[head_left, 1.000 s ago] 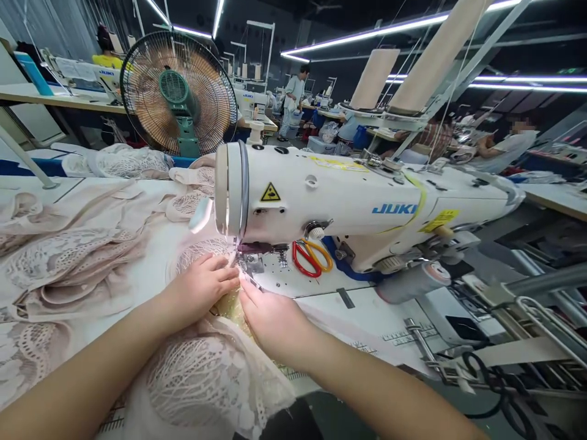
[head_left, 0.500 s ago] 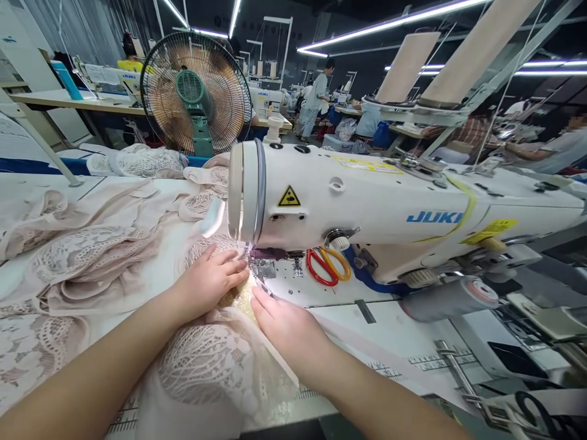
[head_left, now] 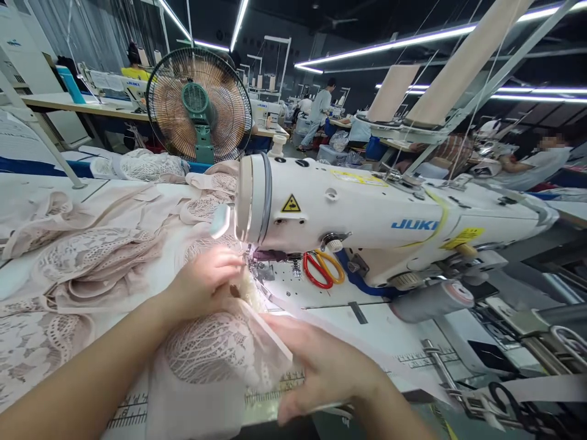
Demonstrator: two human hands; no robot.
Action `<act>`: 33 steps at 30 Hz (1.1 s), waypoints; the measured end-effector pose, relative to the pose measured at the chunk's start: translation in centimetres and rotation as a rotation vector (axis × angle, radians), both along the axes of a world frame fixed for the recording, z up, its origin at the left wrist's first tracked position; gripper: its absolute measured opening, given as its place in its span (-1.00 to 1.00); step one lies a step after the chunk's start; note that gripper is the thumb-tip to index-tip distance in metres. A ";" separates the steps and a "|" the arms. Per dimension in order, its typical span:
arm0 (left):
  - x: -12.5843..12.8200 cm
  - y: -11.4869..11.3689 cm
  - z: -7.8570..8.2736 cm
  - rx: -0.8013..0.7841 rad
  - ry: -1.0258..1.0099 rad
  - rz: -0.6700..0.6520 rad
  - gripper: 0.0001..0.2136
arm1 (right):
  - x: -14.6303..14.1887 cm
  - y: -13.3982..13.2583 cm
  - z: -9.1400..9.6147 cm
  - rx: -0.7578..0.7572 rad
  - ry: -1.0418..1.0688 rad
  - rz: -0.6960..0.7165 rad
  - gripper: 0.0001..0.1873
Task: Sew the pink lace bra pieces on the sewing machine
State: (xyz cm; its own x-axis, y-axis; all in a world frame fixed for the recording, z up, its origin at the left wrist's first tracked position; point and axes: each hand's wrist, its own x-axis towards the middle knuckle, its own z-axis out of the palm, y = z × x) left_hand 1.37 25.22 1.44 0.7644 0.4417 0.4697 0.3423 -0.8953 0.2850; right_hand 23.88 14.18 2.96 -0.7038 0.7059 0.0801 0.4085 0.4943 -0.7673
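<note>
A pale pink lace piece (head_left: 215, 354) lies on the sewing table, running up under the presser foot (head_left: 257, 269) of a white JUKI sewing machine (head_left: 367, 220). My left hand (head_left: 206, 284) hovers at the lace just left of the needle, fingers curled and brightly lit by the machine lamp. My right hand (head_left: 321, 366) is nearer the table's front edge, fingers stretched over a thin strip edge of the fabric; whether it pinches the strip is unclear.
Heaps of pink lace (head_left: 87, 263) cover the table to the left. Red and yellow scissors (head_left: 321, 269) lie under the machine arm. A standing fan (head_left: 199, 104) is behind. Other people work at benches in the background.
My right hand has pulled back from the needle toward the table's front edge. My left hand has lifted slightly and curled. The view shifted a little.
</note>
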 end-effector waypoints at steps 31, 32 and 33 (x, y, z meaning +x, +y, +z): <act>1.5 -1.8 -1.0 -0.221 0.562 0.369 -0.67 | -3.4 -0.7 -3.1 -0.056 -0.364 -0.591 -0.47; 1.6 -1.7 -1.1 -0.217 0.573 0.375 -0.67 | -3.4 -0.6 -3.0 -0.061 -0.385 -0.585 -0.47; 1.7 -1.5 -1.3 -0.215 0.581 0.381 -0.65 | -3.4 -0.5 -2.8 -0.063 -0.408 -0.583 -0.47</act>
State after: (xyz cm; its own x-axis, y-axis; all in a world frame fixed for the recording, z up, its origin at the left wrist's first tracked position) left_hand 3.09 23.70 0.15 0.6384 0.7641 -0.0925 0.7690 -0.6281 0.1189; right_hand 20.47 13.72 0.12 -0.1754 0.9709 -0.1629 0.8534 0.0675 -0.5168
